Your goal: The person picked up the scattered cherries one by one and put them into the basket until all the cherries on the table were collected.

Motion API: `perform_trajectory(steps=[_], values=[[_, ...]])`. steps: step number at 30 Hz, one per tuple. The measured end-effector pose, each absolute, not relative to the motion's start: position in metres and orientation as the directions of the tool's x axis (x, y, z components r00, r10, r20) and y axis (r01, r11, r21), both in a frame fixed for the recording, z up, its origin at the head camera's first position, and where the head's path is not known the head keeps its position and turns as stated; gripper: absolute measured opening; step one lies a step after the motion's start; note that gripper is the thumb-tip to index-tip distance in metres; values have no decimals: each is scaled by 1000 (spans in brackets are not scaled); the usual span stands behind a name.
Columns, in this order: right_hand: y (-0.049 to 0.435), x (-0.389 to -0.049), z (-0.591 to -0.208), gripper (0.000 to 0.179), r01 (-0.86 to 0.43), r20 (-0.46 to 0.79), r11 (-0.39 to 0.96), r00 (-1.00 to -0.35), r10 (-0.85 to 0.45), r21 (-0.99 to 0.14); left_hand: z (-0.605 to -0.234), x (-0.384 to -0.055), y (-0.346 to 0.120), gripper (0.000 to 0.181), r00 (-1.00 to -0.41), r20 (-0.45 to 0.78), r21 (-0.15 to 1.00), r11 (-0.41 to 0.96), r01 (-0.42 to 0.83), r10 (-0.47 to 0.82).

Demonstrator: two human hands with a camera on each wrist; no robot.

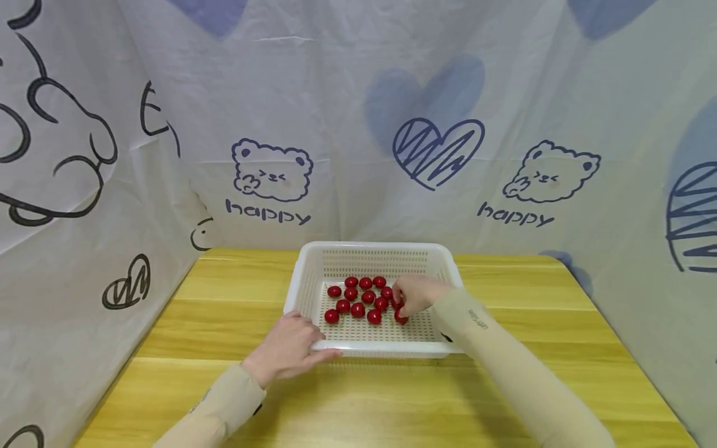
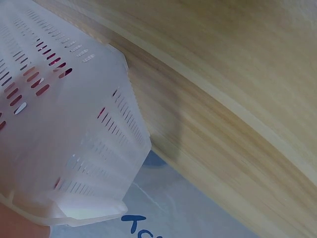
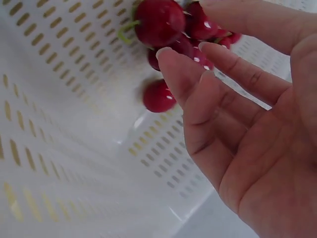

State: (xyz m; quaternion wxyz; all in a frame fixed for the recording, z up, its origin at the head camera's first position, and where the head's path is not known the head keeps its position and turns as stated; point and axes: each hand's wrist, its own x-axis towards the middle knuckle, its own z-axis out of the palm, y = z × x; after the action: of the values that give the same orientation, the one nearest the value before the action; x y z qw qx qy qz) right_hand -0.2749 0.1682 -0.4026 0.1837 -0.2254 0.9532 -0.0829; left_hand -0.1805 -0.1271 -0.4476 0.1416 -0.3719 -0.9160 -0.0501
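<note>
A white plastic basket point(image 1: 392, 346) with slotted walls stands on the table, several red cherries point(image 1: 357, 310) spread over its floor. My left hand point(image 1: 288, 345) grips its near left corner, thumb along the front rim and fingers over the side. In the left wrist view, the basket's outer wall point(image 2: 94, 124) fills the left side. Inside, on the right, my right hand point(image 1: 417, 294) reaches down among the cherries. The right wrist view has its fingertips around a dark cherry point(image 3: 198, 22); I cannot tell if they pinch it. Beside them lies a cherry point(image 3: 159, 22) with a green stem.
The basket stands on a yellow wood-grain table point(image 1: 358, 404), near its back edge. Behind and at both sides hangs a pale cloth point(image 1: 336, 124) printed with hearts and bears. The right forearm point(image 1: 504, 354) passes over the basket's near right corner.
</note>
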Motion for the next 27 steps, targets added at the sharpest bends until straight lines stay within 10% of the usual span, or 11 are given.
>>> perform_trajectory(steps=[15, 27], values=[[205, -255, -358, 19, -517, -48, 812, -835, -548, -270, -446, -183, -127, 53, -661, 334, 36, 692, 721, 672], [258, -221, -378, 11, -401, 230, 881, -909, -349, -249, -443, -180, -128, 55, -688, 265, 29, 707, 706, 676]])
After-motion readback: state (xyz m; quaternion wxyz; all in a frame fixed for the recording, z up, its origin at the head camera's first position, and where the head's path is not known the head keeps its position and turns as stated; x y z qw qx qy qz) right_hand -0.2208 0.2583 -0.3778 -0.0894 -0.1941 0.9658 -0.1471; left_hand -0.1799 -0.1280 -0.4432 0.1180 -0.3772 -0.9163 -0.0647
